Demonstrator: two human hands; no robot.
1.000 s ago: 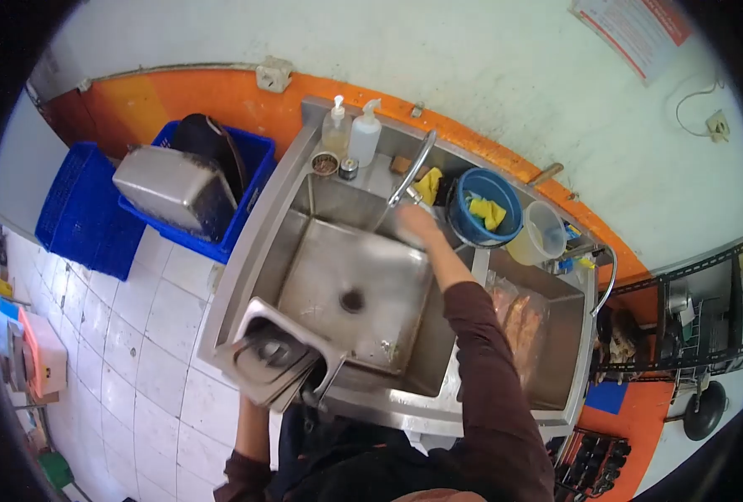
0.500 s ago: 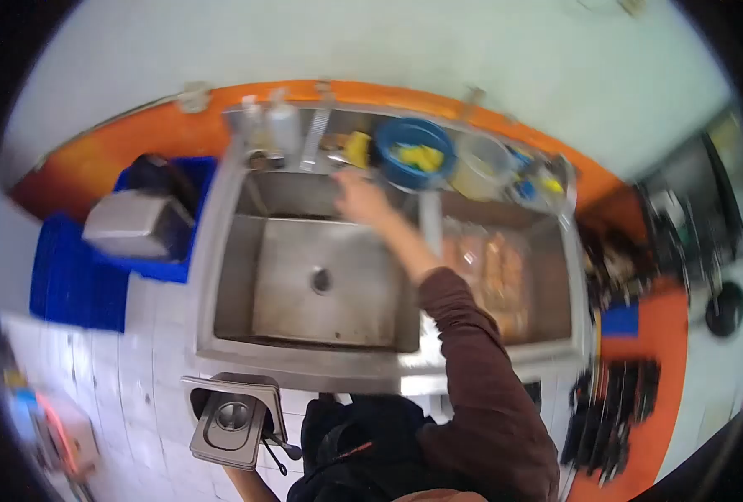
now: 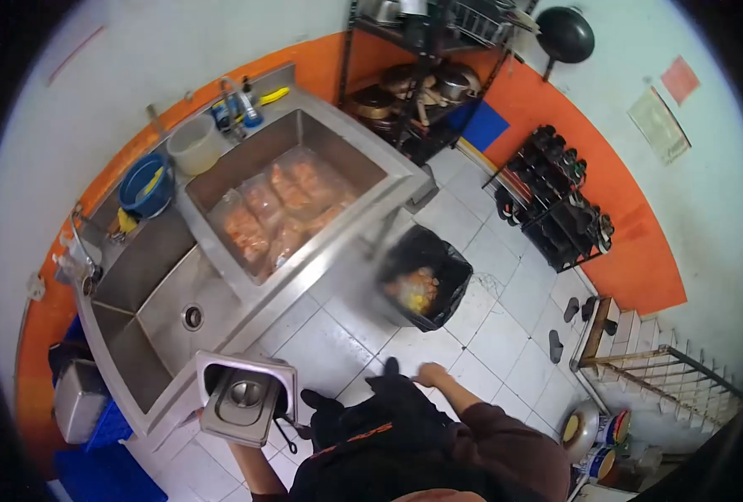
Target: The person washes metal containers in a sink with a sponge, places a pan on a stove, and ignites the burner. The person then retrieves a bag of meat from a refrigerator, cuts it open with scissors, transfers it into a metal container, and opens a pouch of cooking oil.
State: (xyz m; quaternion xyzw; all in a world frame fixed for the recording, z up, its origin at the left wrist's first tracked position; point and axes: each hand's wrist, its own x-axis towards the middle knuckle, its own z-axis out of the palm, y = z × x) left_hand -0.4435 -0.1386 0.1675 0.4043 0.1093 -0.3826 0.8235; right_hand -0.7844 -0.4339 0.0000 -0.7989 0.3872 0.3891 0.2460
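My left hand [image 3: 207,424] holds a steel food pan [image 3: 284,378] at the lower left, its fingers mostly hidden behind the metal. A smaller steel lid with a round recessed handle [image 3: 244,400] rests tilted in the pan's mouth. The dark handle of a utensil [image 3: 286,437] sticks out beside it. My right hand [image 3: 428,374] hangs low over the tiled floor, loosely closed, with nothing visible in it. Nearest to it is a bin lined with a black bag [image 3: 453,293], containing orange and yellow scraps.
A double steel sink [image 3: 229,330] stands at left; bagged orange food [image 3: 288,188] lies in its farther basin. A blue bowl [image 3: 137,201] and a translucent tub [image 3: 194,146] sit along its back. Beyond are a pot shelf [image 3: 388,50], shoe rack [image 3: 547,201] and stairs [image 3: 681,368].
My view has turned right, away from the sink. My right hand has withdrawn from the sink's back ledge to low near my body. My left hand still holds the pan.
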